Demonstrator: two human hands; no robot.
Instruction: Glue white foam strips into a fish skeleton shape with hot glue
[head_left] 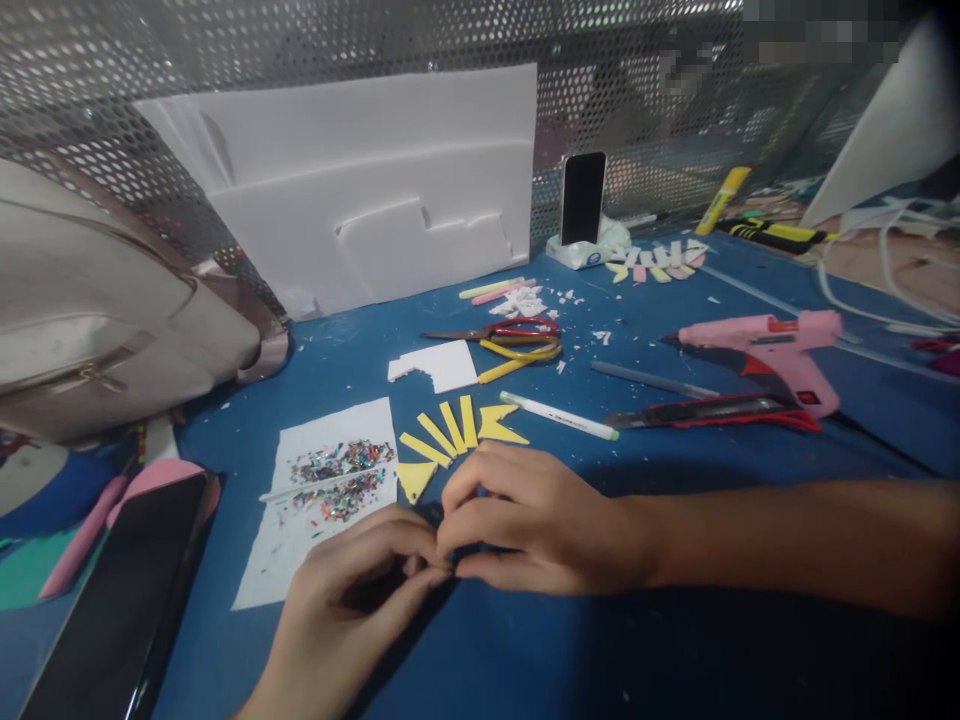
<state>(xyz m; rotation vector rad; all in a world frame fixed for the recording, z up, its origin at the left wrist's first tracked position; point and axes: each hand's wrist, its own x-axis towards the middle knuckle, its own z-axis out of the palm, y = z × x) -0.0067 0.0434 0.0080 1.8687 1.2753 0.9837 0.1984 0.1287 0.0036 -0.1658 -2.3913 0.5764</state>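
Observation:
My left hand and my right hand meet above the blue table, thumbs and fingers pinched together. Whatever lies between the fingertips is too small or hidden to make out. Just beyond them, yellow cut pieces lie in a fan, several thin strips between two larger spiky ends; my right fingers partly cover the right end. Left of the fan, a white paper sheet carries a scatter of multicoloured glitter flakes with a thin white stick across them.
Scissors, a white foam offcut, a green-tipped pen, a red utility knife and a pink glue gun lie beyond my hands. A black phone and a bag are at left. White foam sheets lean behind.

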